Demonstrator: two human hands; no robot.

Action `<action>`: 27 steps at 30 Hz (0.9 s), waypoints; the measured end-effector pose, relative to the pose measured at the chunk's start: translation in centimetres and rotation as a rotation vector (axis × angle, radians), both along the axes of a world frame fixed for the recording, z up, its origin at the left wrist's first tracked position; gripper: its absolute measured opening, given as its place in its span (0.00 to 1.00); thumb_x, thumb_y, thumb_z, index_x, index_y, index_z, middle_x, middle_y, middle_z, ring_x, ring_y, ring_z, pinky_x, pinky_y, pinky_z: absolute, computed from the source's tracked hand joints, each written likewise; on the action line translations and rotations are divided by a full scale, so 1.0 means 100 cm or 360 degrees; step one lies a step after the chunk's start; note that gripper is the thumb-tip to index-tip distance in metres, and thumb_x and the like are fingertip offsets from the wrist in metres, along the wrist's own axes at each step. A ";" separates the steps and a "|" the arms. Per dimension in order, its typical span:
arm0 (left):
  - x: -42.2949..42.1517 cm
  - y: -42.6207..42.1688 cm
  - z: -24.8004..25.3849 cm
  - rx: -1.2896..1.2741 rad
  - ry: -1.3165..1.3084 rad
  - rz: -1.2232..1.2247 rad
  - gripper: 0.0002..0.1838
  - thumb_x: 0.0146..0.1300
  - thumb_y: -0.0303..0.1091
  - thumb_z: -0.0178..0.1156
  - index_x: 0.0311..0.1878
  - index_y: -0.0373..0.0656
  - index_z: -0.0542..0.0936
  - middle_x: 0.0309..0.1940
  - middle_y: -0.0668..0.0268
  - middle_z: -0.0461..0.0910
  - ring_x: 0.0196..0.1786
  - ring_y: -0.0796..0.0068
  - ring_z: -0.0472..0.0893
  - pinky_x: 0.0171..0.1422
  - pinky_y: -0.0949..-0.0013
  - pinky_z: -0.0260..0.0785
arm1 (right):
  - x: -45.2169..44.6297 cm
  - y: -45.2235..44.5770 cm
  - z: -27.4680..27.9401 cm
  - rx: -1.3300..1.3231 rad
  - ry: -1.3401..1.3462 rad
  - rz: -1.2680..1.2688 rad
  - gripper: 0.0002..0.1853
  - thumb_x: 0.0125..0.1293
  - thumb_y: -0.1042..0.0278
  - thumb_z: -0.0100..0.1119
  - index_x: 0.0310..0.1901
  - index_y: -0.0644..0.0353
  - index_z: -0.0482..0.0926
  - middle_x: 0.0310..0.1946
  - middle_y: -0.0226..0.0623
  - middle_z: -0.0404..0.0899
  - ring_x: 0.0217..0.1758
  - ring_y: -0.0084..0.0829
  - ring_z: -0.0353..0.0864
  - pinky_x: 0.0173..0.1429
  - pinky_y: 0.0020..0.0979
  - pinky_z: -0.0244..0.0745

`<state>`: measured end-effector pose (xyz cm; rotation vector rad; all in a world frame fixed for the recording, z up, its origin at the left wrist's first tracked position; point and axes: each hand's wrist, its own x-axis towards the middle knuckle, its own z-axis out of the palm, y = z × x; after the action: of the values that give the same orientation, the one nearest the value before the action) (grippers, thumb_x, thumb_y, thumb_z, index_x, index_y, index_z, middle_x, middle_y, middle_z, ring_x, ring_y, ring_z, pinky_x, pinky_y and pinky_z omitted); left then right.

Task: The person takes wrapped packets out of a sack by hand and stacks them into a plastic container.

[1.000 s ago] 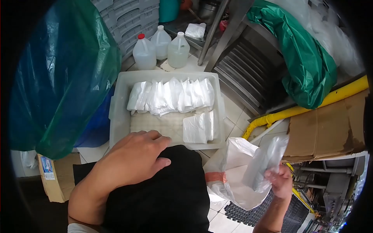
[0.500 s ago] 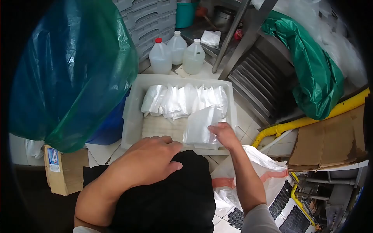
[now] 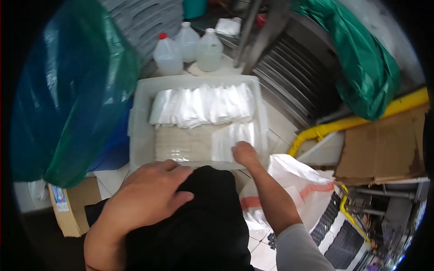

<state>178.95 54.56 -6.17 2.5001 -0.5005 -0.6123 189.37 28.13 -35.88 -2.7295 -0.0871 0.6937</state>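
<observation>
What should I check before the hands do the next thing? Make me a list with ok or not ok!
1. Far row of clear bags side by side in the tub: ok.
2. Both hands out of the tub: not ok, the right hand is at the bags in the near right corner.
3. Right hand's grip on a bag: cannot tell, it is blurry.
4. Left hand free of bags: ok, none shows in it.
5. Three jugs capped: ok, one red cap, two white.
6. What is inside the white sack: cannot tell.
</observation>
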 end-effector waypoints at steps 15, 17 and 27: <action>0.012 -0.016 -0.002 0.0087 0.0050 0.0048 0.21 0.57 0.34 0.66 0.53 0.36 0.78 0.43 0.53 0.80 0.47 0.49 0.79 0.52 0.56 0.71 | -0.061 -0.172 0.130 0.0683 0.0395 -0.0703 0.14 0.66 0.62 0.57 0.27 0.64 0.78 0.21 0.33 0.77 0.22 0.25 0.76 0.27 0.27 0.73; 0.013 -0.017 -0.004 0.0097 0.0031 0.0047 0.22 0.57 0.34 0.66 0.53 0.35 0.78 0.44 0.53 0.80 0.48 0.48 0.79 0.53 0.56 0.71 | -0.081 -0.213 0.074 0.0390 0.0656 -0.0826 0.14 0.65 0.62 0.58 0.27 0.64 0.78 0.23 0.36 0.80 0.22 0.26 0.80 0.25 0.29 0.74; 0.005 -0.022 -0.011 0.0156 0.0006 0.0032 0.23 0.56 0.36 0.67 0.55 0.39 0.77 0.45 0.52 0.79 0.47 0.47 0.79 0.51 0.55 0.71 | -0.219 -0.164 -0.085 -0.0545 0.0309 0.0111 0.17 0.48 0.59 0.70 0.39 0.58 0.82 0.41 0.48 0.83 0.47 0.43 0.83 0.50 0.42 0.78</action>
<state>179.42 52.36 -7.23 2.5920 -0.4534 -0.6483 167.46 11.68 -44.39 -2.9721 -0.0197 1.0787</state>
